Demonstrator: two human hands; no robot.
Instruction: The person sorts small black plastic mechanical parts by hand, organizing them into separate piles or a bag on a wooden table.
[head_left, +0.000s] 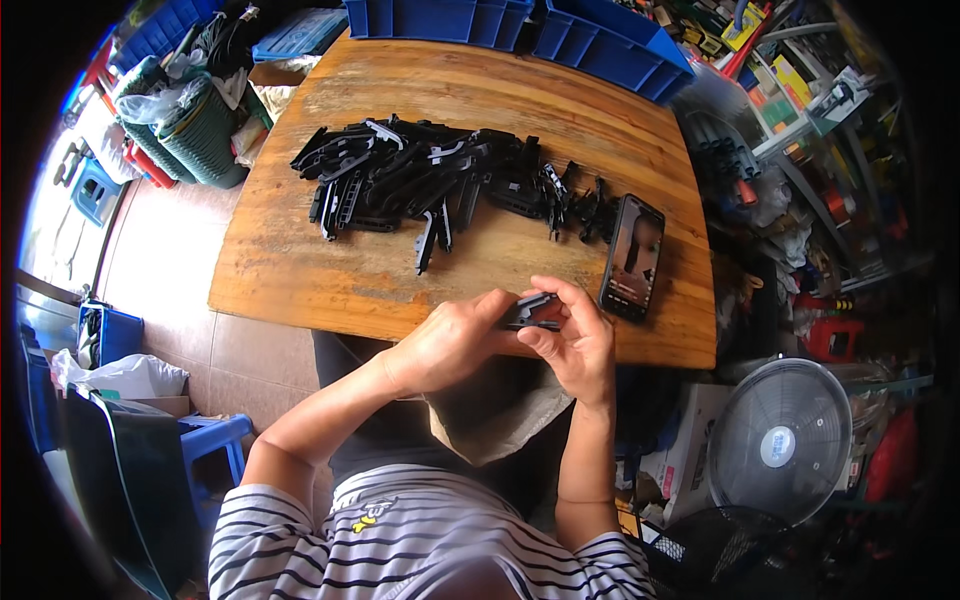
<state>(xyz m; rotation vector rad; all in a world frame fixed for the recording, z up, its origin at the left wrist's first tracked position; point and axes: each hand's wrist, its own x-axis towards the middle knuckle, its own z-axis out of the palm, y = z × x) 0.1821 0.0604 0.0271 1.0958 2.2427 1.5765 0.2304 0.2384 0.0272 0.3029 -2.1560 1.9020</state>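
Over the table's near edge, both hands meet on a small black plastic part [533, 312]. My left hand [452, 338] is closed round its left end, the fingers mostly hidden behind the back of the hand. My right hand [575, 335] pinches the other end between thumb and fingers. A pile of black plastic parts [400, 170], long and narrow with a few grey edges, lies farther off on the wooden table [270, 270]. One forked black piece [432, 237] sticks out at the pile's near side. Smaller black pieces [590, 210] lie at its right end.
A phone [633, 258] with a lit screen lies right of my hands. Blue bins [610, 50] stand along the table's far edge. To the right are a round fan [780, 440] and crowded shelves; at left, a blue stool [215, 440] and green baskets [200, 135].
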